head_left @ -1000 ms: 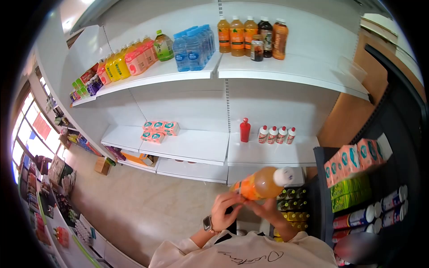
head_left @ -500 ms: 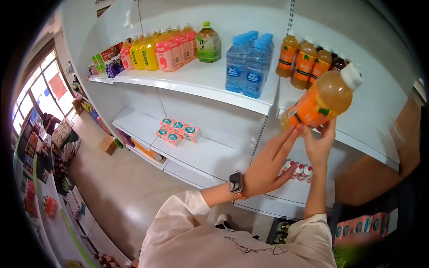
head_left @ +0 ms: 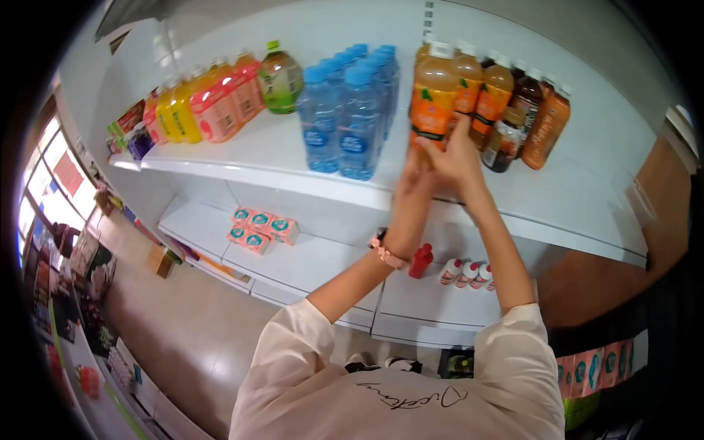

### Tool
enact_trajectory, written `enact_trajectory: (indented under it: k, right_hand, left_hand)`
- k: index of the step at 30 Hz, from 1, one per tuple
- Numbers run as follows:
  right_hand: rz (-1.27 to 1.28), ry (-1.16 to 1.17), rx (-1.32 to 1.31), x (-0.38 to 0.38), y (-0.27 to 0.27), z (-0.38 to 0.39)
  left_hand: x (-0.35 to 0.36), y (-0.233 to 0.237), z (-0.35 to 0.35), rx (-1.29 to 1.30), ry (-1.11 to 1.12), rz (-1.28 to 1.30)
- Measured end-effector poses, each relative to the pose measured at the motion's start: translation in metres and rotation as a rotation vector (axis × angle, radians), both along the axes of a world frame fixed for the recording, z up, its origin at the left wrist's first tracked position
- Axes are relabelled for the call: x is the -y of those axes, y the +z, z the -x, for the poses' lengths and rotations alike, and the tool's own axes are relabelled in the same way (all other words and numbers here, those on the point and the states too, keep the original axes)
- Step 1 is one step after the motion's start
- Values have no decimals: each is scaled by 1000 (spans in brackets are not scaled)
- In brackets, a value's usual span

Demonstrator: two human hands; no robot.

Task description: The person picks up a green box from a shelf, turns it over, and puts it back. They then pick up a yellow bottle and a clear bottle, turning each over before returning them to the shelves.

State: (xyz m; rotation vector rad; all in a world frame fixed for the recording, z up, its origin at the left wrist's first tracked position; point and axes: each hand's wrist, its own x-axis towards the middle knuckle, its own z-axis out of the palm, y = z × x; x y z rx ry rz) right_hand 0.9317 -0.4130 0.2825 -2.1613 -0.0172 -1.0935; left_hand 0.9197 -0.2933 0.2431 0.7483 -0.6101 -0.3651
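Note:
An orange-labelled bottle with a white cap (head_left: 433,99) stands upright at the front of the upper shelf (head_left: 257,158), beside other orange-labelled bottles (head_left: 493,99). My right hand (head_left: 458,158) is closed around the bottle's lower right side. Against its base is my left hand (head_left: 419,180), blurred, with its fingers partly hidden behind the wrist and the other hand. Blue-capped water bottles (head_left: 358,125) stand just left of it. To the right are a small dark bottle (head_left: 504,143) and an orange-brown bottle (head_left: 548,128).
Pink and yellow bottles (head_left: 213,110) and a green-capped bottle (head_left: 281,79) stand at the shelf's left. Below are pink boxes (head_left: 262,226), a red bottle (head_left: 421,261) and white bottles (head_left: 469,274). A cardboard box (head_left: 160,261) is on the floor.
The orange-labelled bottle has gone from tilted in the air at the right to upright among the shelf bottles. Both hands moved left with it, and the camera view shifted right.

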Motion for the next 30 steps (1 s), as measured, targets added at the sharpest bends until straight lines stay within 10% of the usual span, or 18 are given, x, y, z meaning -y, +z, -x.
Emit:
enact_trajectory:
  k: [3,5,9,21,30]
  right_hand:
    - [12,-18,-107,9,14,-2]
    - [46,47,-292,20,33,-4]
    - [227,96,-150,45,26,-30]
    - [353,-65,-338,28,15,47]
    - [-267,524,29,36,-19,109]
  left_hand:
    - [18,14,-7,-161,-15,148]
    - [30,23,-8,169,153,39]
    - [53,30,-30,-87,-203,202]
    - [80,57,-32,-382,27,25]
    - [96,50,-63,-408,25,-42]
